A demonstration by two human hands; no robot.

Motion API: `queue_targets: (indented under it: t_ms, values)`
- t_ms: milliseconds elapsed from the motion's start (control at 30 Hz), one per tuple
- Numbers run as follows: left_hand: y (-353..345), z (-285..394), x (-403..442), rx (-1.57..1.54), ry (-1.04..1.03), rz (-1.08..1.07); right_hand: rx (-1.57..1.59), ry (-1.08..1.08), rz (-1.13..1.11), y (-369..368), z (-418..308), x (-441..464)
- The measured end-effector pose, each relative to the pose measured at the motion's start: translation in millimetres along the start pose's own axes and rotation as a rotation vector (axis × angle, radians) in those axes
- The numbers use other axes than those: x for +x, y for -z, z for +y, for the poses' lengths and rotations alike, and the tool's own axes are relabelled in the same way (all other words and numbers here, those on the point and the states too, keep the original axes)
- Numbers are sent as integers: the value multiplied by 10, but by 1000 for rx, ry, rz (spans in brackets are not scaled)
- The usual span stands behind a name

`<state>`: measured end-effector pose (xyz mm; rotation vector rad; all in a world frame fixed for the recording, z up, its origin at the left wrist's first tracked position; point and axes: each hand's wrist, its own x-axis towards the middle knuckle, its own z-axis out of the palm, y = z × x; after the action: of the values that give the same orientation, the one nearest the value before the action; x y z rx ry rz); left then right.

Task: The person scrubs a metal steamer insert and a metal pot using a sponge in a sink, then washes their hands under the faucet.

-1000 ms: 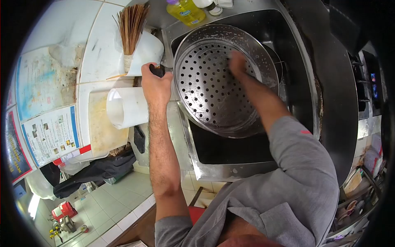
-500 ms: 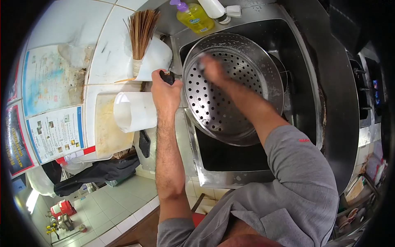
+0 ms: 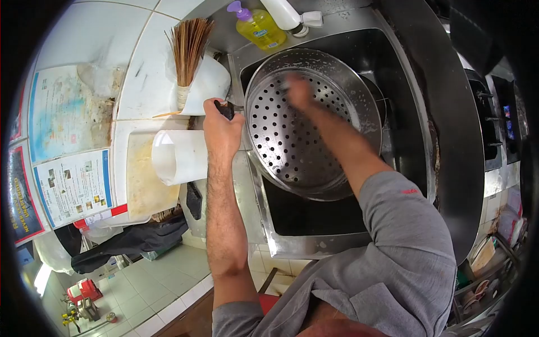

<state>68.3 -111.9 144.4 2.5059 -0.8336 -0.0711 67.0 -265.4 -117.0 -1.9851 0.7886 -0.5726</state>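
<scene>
A large metal steamer pot (image 3: 364, 106) with a perforated bottom rests tilted over the sink (image 3: 269, 224). My left hand (image 3: 223, 132) is closed around its black side handle (image 3: 225, 110). Inside the pot, my right hand (image 3: 301, 94) is blurred by motion against the upper part of the holed bottom. Its fingers look closed on something small and greyish, which I cannot make out. The metal around the holes looks wet.
A yellow pump soap bottle (image 3: 263, 31) and a white bottle (image 3: 283, 14) stand behind the sink. On the left are a stick brush (image 3: 188, 53) in a white holder, a white plastic container (image 3: 188, 156) and a stained board (image 3: 143, 185). A stove (image 3: 488, 123) lies at right.
My right hand has shifted slightly right and down inside the pot. My left hand keeps its hold on the handle. The whole view has moved a little.
</scene>
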Motion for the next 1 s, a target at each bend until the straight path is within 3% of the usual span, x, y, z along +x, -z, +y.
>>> queue_targets:
  t_ms: [33, 67, 100, 167, 200, 267, 333, 367, 400, 433, 467, 500, 567, 600, 633, 700, 733, 800, 833, 900, 933, 967, 1000]
  values:
    - [-5, -8, 4, 9, -26, 8, -131, -278, -72, 201, 279, 50]
    - [-5, -5, 26, 11, -55, 19, -79, -204, 10, 243, 737, -177]
    - [-6, 5, 45, 1, -61, 20, -344, -202, 97, 284, 1004, -440]
    - [-23, 17, 51, 1, 7, 10, -527, -162, 90, 382, 1440, -997]
    - [-34, 17, 60, -6, 6, 14, -533, -157, 93, 486, 1338, -926]
    - [-38, -9, 47, 11, -40, 44, -465, -540, -14, 604, 952, -764]
    - [-49, -54, 45, 19, -57, 57, -301, -561, 8, 346, 796, -244]
    - [-55, -60, 60, 15, -75, 68, -345, -296, 28, 213, 586, -87]
    - [-43, -43, 60, 17, -72, 69, -103, -349, -14, 264, 5, -6]
    - [-32, -14, 58, 14, -59, 68, -166, -247, -104, 159, -375, 40]
    - [-33, 1, 40, 11, -46, 61, 31, 133, 142, -280, -416, -30]
    - [-32, -3, 33, 9, -46, 54, -58, 230, 8, -114, -842, -370]
    - [-29, -10, 46, 2, -16, 43, 306, 320, -209, -92, -1015, -1089]
    - [-39, -9, 58, -3, -17, 42, 523, 90, -414, 284, -1155, -1463]
    - [-47, -21, 65, -34, 3, 30, 337, 466, -330, 173, -734, -1855]
    - [-43, -61, 45, -54, 35, 10, 215, 497, -540, 620, -172, -1836]
    - [-39, -51, 38, -28, -27, 52, -67, 366, -535, 684, 125, -1654]
    - [-64, -73, 9, -11, -90, 86, 140, -57, -58, 546, 869, -1195]
    - [-82, -123, 49, -33, -50, 73, -125, -67, 123, 566, 1048, -924]
    - [-98, -96, 70, -52, -14, 53, -61, -230, -1, 518, 484, -779]
    - [-77, -63, 72, -65, 0, 47, 7, -60, 120, 288, 252, -932]
    - [-60, -49, 62, -77, 24, 41, 210, 30, -57, 220, -33, -1209]
    - [-58, -40, 61, -77, 30, 43, 154, 333, -27, 195, -292, -1534]
